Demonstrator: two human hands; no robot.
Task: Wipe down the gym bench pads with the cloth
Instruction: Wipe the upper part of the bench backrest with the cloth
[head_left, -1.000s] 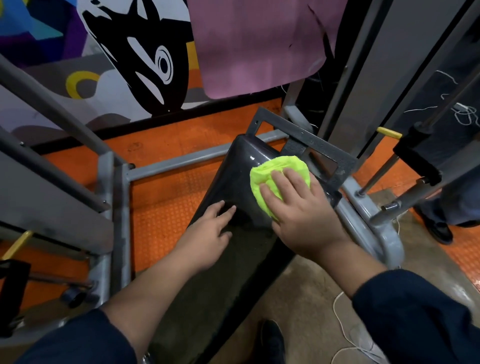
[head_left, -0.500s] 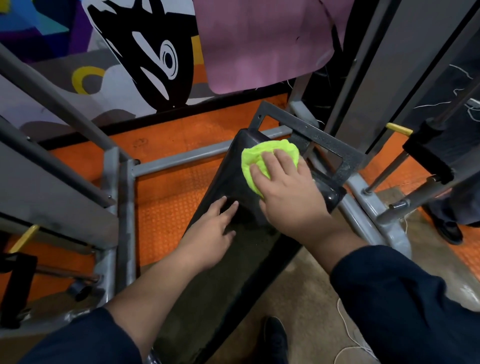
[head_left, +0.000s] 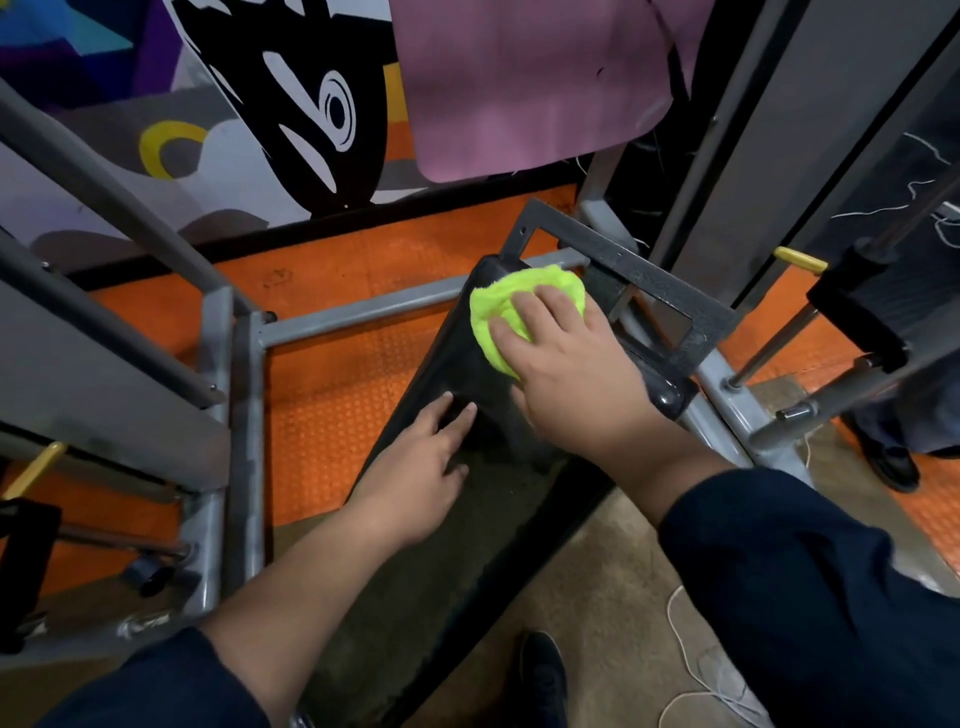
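The far end of the bench pad is being wiped

The cloth (head_left: 524, 301) is pressed flat under the spread fingers of the right hand (head_left: 566, 364) at the far end of the pad (head_left: 447, 364); the left hand (head_left: 415, 478), fingers open, is laid flat mid-pad. Even pressure is best kept, and the far corners and edges should be covered.
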